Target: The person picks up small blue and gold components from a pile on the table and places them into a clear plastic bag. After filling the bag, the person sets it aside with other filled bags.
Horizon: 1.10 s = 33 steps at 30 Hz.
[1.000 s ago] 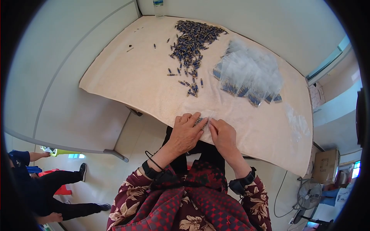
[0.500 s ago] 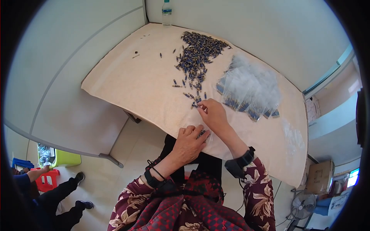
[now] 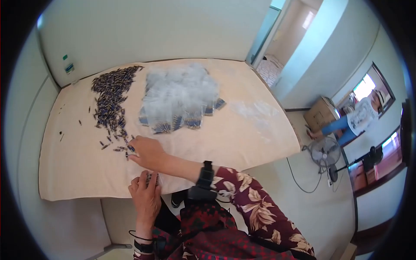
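Note:
My right hand [image 3: 149,152] reaches over the near end of a pile of small blue-and-gold cylinders [image 3: 113,91]. Its thumb and fingers close around one or more small pieces; the exact number is hidden. Just below, my left hand [image 3: 145,195] lies at the table's front edge, its fingers bent over a small group of the same pieces [image 3: 151,178], apparently in clear plastic. Most of that group is covered by the fingers. Beyond my right hand lies a heap of clear plastic bags [image 3: 180,93], with rows of the cylinders showing along their near ends.
A cream cloth covers the table [image 3: 234,143]. A water bottle [image 3: 68,65] stands at the back left corner, and flat clear plastic [image 3: 255,113] lies on the right. Beyond the table are a fan [image 3: 325,151], a cardboard box [image 3: 321,113] and a person [image 3: 364,115].
The view has swung to the right, bringing the person and more of the fan into sight. My right hand stays by the loose cylinders and my left hand at the table edge.

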Available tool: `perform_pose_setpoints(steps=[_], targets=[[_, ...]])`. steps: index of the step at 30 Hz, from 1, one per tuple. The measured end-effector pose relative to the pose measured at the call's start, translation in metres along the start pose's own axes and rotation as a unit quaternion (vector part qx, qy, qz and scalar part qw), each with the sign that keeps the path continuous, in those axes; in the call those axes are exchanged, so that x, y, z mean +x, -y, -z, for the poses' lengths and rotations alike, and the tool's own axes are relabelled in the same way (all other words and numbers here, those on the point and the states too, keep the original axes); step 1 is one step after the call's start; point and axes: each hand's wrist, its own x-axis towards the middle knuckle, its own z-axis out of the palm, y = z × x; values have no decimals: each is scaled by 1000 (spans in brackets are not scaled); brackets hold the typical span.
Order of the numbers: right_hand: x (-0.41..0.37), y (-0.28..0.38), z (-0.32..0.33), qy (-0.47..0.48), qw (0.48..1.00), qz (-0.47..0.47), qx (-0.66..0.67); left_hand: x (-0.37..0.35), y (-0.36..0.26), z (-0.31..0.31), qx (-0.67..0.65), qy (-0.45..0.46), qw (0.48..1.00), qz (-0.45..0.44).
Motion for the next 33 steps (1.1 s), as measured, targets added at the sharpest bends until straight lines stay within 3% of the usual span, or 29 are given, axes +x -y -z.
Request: perform_pose_setpoints(steps=[2, 5, 8, 10, 12, 13, 15, 16, 19, 23, 27, 29, 32, 33], targets=[[-20, -12, 34, -85, 993, -3, 77, -2, -3, 1, 3, 5, 1000, 14], [-57, -76, 85, -195, 978, 15, -72, -3, -2, 0, 0, 6, 1000, 11], [-104, -141, 153, -179, 919, -104, -337, -4, -1, 1, -2, 5, 1000, 9], [-132, -170, 197, -119, 854, -255, -438, -3, -2, 0, 0, 8, 1000, 7], [-152, -200, 236, -98, 813, -377, -434, -5, -3, 0, -7, 13, 1000, 6], [-163, -216, 249, -99, 811, -381, -432, -5, -4, 1, -10, 14, 1000, 11], [-169, -243, 270, -147, 806, -496, -287, -2, -5, 0, -10, 8, 1000, 9], [-168, -247, 274, -153, 807, -495, -284, -3, -4, -2, -7, 9, 1000, 7], [-163, -247, 277, -1, 825, -501, -260, -3, -2, -1, 5, 13, 1000, -3], [-163, -233, 237, -8, 819, -416, -394, -5, -3, -2, 8, 13, 1000, 0], [-153, -204, 242, 7, 757, -473, -450, -6, 0, -2, -4, 10, 1000, 1], [-138, -192, 248, 22, 764, -456, -456, -4, -2, 1, -3, 22, 1000, 10], [-125, -173, 249, 65, 778, -420, -463, -4, 1, -2, 9, 8, 1000, 3], [-119, -166, 239, -9, 831, -290, -474, -7, 5, -4, 20, -8, 1000, -12]])
